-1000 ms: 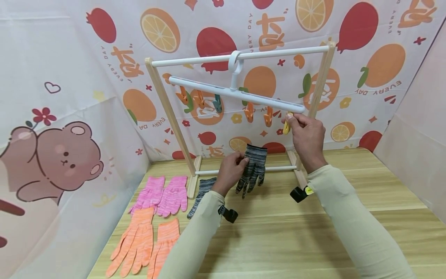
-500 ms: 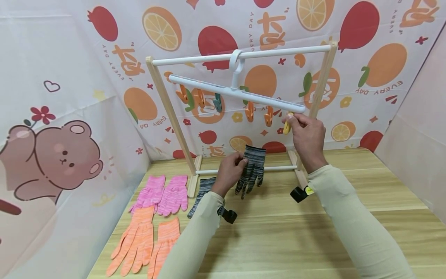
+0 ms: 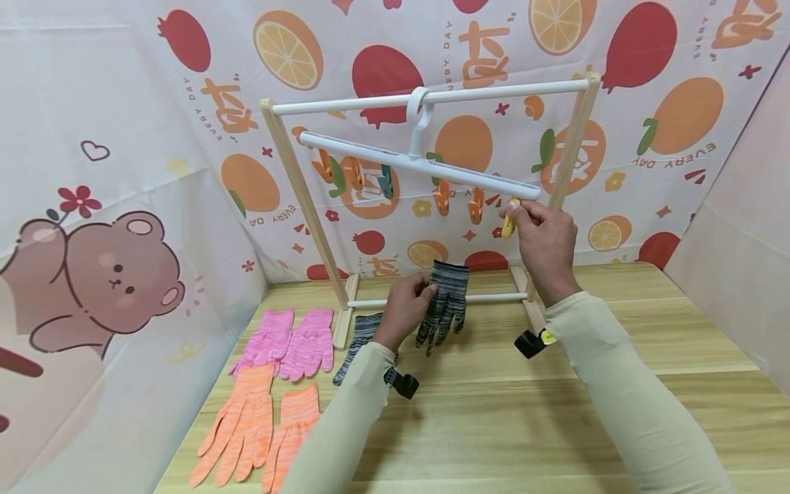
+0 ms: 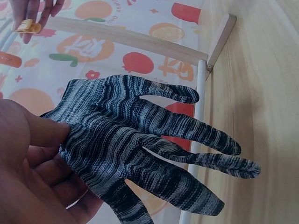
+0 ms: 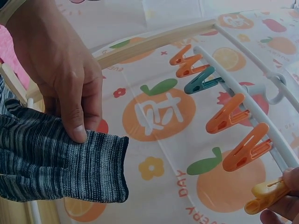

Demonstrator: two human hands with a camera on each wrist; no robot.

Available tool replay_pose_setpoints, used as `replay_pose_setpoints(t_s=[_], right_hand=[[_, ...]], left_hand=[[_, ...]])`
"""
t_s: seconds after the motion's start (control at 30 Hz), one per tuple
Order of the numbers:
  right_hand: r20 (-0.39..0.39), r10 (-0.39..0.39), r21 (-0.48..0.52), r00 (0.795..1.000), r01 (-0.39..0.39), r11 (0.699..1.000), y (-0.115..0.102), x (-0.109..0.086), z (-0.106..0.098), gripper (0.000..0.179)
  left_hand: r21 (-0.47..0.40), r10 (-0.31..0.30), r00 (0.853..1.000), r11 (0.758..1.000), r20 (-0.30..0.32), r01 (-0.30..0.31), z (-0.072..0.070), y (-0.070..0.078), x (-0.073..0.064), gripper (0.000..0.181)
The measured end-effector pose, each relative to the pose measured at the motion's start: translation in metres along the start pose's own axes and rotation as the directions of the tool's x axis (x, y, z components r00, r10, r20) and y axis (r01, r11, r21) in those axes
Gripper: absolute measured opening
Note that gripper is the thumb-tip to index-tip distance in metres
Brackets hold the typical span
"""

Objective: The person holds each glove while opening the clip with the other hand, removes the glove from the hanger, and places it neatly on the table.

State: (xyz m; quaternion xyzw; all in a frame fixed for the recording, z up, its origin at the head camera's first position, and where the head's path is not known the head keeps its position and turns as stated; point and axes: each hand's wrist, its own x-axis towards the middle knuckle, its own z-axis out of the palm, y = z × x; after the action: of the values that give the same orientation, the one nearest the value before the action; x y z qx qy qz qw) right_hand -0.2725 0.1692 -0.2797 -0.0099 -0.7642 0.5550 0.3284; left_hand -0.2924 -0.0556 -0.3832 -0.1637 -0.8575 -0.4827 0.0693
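My left hand [image 3: 404,307] pinches a black-and-grey striped knit glove [image 4: 126,126] near its cuff, thumb on the front; the glove's fingers hang down over the table. Up at the right end of the white hanger [image 3: 370,152], my right hand [image 3: 546,247] pinches a yellow clothespin [image 5: 266,196] between thumb and fingers. The hanger tilts, its right end lower. Along its underside hang several orange clothespins [image 3: 475,206] and one teal clothespin [image 5: 203,81]. Partly hidden behind my left forearm lies a second striped glove [image 3: 364,336].
The hanger's hook loops over the top white bar [image 3: 494,93] of a wooden-post rack [image 3: 305,206]. Two pink gloves [image 3: 308,346] and two orange gloves [image 3: 243,418] lie at the left of the wooden table [image 3: 494,418]. A printed cloth [image 3: 617,171] stands behind.
My left hand, still pinching the striped glove, has moved very slightly left and the glove hangs a little lower. My right hand stays on the yellow clothespin at the hanger's end.
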Motion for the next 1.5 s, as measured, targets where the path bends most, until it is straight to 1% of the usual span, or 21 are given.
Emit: replay_pose_setpoints(t_s=[0.2,0.4,0.57,0.77,1.03,1.2,1.5], right_hand=[[0.003,0.011,0.008,1.0,-0.011,1.0,0.001,0.0,0.0,0.034],[0.005,0.015,0.005,1.0,-0.015,1.0,0.001,0.001,0.001,0.033],[-0.002,0.007,0.014,1.0,-0.007,1.0,0.002,0.002,0.002,0.033],[-0.003,-0.003,0.017,1.0,0.003,1.0,0.002,0.001,0.001,0.034],[0.008,0.003,0.037,1.0,-0.003,0.999,0.001,0.001,0.002,0.034],[0.006,0.006,0.031,1.0,-0.007,1.0,0.002,0.001,0.001,0.035],[0.005,-0.01,0.029,1.0,0.01,1.0,0.002,0.002,0.002,0.035]], left_hand=[[-0.011,-0.004,1.0,1.0,0.003,0.004,0.0,-0.003,-0.001,0.015],[-0.033,-0.029,1.0,0.999,0.01,0.029,0.0,-0.004,-0.003,0.015],[-0.024,-0.032,1.0,0.999,0.0,0.032,0.001,-0.006,-0.004,0.015],[-0.025,-0.045,0.999,0.999,0.002,0.045,0.002,-0.008,-0.005,0.015],[-0.007,-0.062,0.998,0.998,-0.011,0.062,0.003,-0.013,-0.009,0.014],[-0.019,-0.071,0.997,0.997,-0.013,0.07,0.003,-0.016,-0.01,0.015],[-0.026,-0.101,0.995,0.995,-0.022,0.1,0.004,-0.024,-0.009,0.015]])
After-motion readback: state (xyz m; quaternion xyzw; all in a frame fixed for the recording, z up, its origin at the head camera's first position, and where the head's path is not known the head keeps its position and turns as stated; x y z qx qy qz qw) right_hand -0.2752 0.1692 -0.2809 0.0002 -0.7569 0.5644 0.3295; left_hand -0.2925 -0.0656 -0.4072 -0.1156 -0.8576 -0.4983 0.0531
